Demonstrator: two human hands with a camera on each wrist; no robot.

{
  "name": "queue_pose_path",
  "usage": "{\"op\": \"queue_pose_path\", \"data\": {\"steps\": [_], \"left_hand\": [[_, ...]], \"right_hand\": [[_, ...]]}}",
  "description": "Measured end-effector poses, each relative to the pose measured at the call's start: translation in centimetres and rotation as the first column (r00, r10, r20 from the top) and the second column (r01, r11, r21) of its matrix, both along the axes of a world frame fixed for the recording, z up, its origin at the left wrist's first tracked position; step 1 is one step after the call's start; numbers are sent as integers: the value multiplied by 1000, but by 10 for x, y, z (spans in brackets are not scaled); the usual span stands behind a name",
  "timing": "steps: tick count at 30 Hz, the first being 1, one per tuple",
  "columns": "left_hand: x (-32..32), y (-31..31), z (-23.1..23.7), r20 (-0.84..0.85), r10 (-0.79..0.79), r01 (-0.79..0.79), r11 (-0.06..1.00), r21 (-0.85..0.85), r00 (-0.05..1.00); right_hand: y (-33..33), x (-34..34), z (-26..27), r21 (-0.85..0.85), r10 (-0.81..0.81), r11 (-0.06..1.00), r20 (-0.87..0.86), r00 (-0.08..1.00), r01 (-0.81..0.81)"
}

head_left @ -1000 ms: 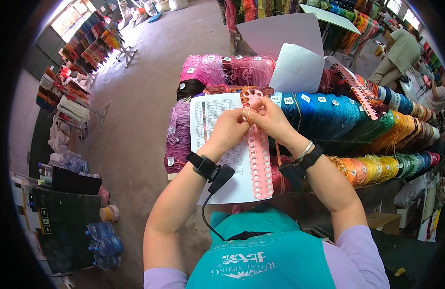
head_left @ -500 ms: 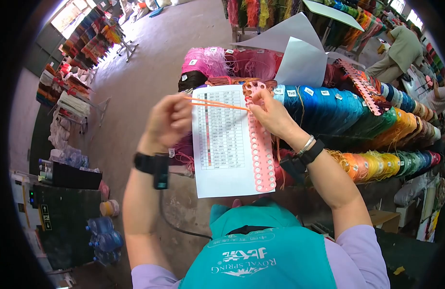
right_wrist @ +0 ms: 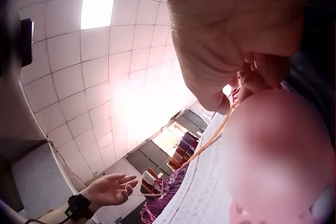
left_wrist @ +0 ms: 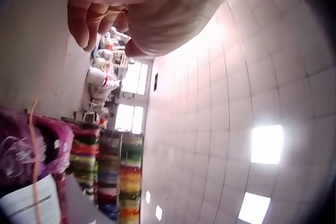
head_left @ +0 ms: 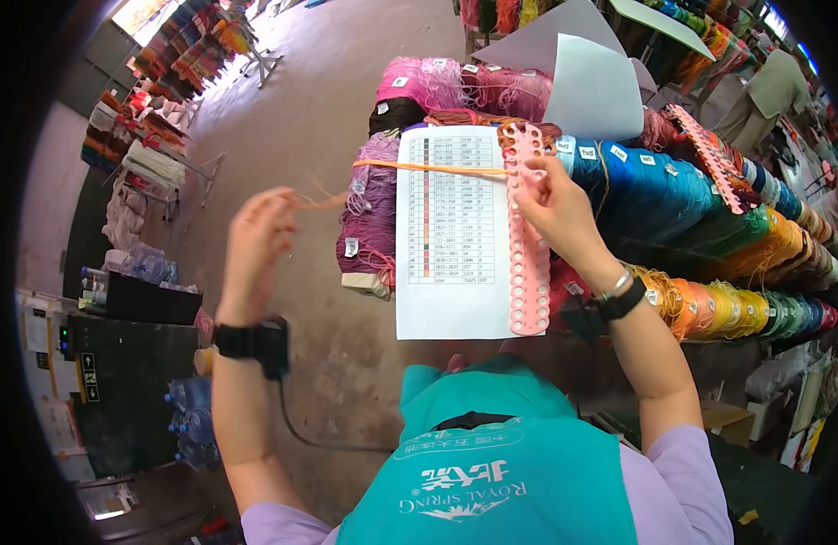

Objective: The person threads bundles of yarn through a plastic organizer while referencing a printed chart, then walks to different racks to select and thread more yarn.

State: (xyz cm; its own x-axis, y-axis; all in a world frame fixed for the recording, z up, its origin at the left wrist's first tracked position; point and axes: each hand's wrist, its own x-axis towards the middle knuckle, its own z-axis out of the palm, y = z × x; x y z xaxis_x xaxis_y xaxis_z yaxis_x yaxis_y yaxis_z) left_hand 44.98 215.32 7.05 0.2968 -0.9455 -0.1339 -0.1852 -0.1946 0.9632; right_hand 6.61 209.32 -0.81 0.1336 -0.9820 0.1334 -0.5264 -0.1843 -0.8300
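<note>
A pink perforated card [head_left: 530, 245] lies along the right side of a printed sheet [head_left: 446, 304]. My right hand [head_left: 561, 211] is at the card's upper part, thumb and fingers pinching orange thread [head_left: 437, 167] at its edge; the right wrist view shows the thread [right_wrist: 212, 139] running from these fingertips. The thread stretches left across the sheet, with a thin loose end trailing toward my left hand [head_left: 260, 243]. That hand is raised left of the sheet, blurred, its fingers relaxed and apart in the right wrist view [right_wrist: 113, 190]; whether a strand touches them is unclear.
Labelled thread bundles lie around the sheet: purple [head_left: 375, 209] at left, pink [head_left: 423, 82] behind, blue [head_left: 632, 182] and yellow [head_left: 728, 311] at right. Another perforated card [head_left: 705, 159] lies farther right. A person [head_left: 773, 95] bends at the back right.
My left hand has moved from beside the right hand out to the left, drawing the orange thread across the sheet, and its fingers have loosened. The right hand remains at the card. The view has shifted.
</note>
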Motion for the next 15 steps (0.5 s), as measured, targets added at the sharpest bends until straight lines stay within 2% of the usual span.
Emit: {"op": "queue_pose_path", "data": {"steps": [3,4,5,7,8,10,13,15], "left_hand": [[-54,27,-19,-58,-255,260,958,123,965],[-69,33,-21,-59,-292,297,943,151,955],[-79,36,-26,-59,-329,334,930,149,942],[-95,36,-34,-50,-353,357,922,153,934],[-100,34,-35,-33,-365,366,918,156,930],[-109,29,-36,0,-390,385,909,161,921],[-117,24,-37,15,-368,359,913,192,930],[-119,22,-42,56,-300,288,944,160,952]], "right_hand": [[26,-5,-13,-211,-128,971,-81,988,109],[36,-5,-8,-159,-136,980,-126,983,116],[42,-5,-14,-189,-147,974,-97,984,127],[52,-3,-29,-247,-170,957,-38,985,155],[54,-2,-32,-87,-133,987,48,990,136],[56,6,-32,-97,-100,990,73,992,107],[55,10,-32,-72,-52,996,129,990,61],[54,11,-35,-75,-43,996,140,989,54]]}}
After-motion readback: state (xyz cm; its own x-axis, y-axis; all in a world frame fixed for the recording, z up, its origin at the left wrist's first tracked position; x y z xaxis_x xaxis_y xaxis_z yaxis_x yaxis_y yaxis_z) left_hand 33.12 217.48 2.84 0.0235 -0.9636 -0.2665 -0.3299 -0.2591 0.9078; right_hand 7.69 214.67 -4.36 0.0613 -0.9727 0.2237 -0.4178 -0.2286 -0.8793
